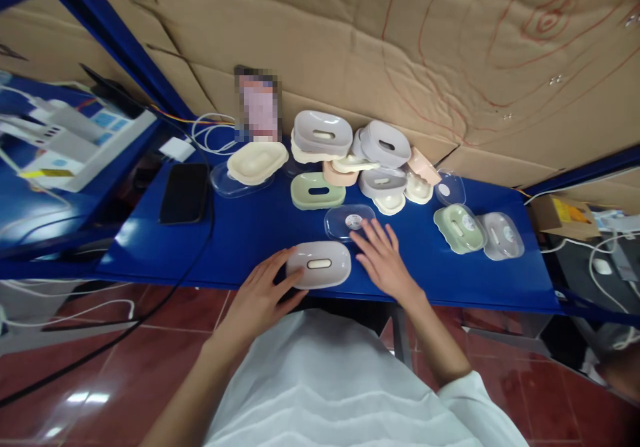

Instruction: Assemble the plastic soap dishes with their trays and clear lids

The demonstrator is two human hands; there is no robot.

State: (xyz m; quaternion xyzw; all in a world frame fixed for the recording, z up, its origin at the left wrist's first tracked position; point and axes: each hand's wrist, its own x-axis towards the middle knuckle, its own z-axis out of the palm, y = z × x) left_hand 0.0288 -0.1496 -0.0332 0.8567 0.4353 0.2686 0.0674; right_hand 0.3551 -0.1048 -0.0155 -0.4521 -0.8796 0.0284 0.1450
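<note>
Near the front edge of the blue table lies a grey soap dish (337,275) with a cream slotted piece in its middle. My left hand (270,286) grips its left end, fingers along the far rim and thumb at the near side. My right hand (384,260) is open, fingers spread, its fingertips at the right edge of a clear plastic lid (335,222) bearing a round white sticker. Whether those fingertips press on the lid I cannot tell. Just behind the lid stands a green soap dish (300,198) with an oval slot.
Grey dishes (305,127) are piled with cream and peach parts at the back. A cream tray (255,162) rests on another clear lid. Lidded green (463,230) and grey (501,237) dishes sit right. A black phone (184,194) lies left, by a dark cable (212,214).
</note>
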